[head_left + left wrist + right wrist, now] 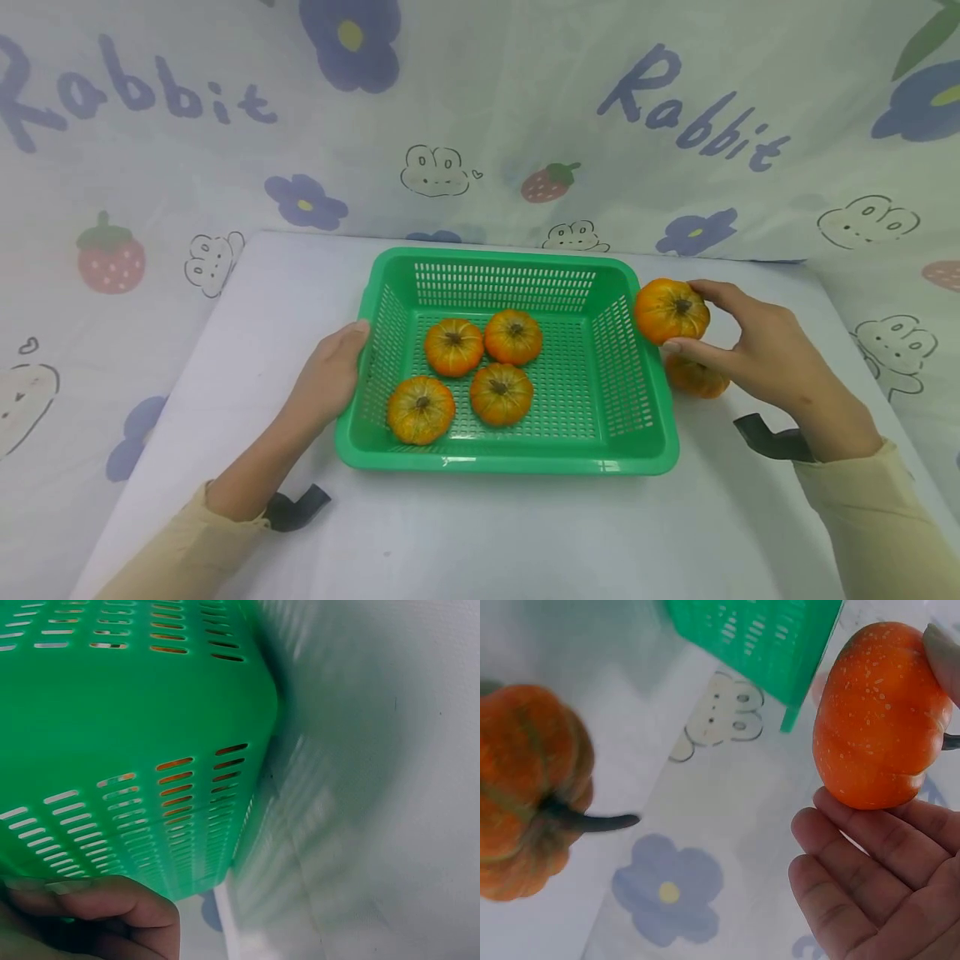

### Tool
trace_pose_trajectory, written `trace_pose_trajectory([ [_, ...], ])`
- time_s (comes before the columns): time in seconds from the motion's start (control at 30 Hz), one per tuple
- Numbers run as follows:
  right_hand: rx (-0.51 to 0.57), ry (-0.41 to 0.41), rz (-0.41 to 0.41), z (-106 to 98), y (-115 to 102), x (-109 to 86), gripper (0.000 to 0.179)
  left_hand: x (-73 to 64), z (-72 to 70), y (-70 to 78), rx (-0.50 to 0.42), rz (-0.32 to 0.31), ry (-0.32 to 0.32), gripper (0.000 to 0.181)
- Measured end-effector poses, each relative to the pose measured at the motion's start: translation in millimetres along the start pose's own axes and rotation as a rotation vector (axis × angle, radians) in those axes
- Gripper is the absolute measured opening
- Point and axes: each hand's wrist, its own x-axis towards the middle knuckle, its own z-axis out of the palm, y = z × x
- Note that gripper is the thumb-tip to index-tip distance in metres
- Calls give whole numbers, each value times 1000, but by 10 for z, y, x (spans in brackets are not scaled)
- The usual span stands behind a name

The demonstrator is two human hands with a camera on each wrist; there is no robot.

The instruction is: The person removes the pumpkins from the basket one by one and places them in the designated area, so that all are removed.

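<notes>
My right hand (768, 346) holds a small orange pumpkin (672, 311) between thumb and fingers, at the right rim of a green plastic basket (510, 463). The right wrist view shows this pumpkin (881, 716) raised, thumb on one side and fingertips on the other. Below it, a second pumpkin (697, 377) sits on the table just outside the basket, partly hidden by the hand. My left hand (326, 375) grips the basket's left rim; in the left wrist view its fingers (112, 900) curl there. Several pumpkins (501, 394) lie inside, toward the left and middle.
The basket has slotted walls and stands on a white table (465, 533). Behind the table hangs a pale cloth (480, 92) printed with rabbits, flowers and strawberries. A dark strap piece (300, 508) sticks out at the left wrist, another (772, 437) at the right wrist.
</notes>
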Motion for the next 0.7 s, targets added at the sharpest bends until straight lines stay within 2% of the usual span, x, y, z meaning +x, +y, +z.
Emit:
trace_pose_trajectory([
  [0.2,-6,8,41,-15,132,-49,81,1,0,-14,-14,10,1,69],
  [0.4,-9,-19,86,29,266,-32,83,-2,4,-10,-15,11,5,69],
  [0.7,8,-118,134,198,418,37,88,-3,11,-13,-22,18,5,70],
])
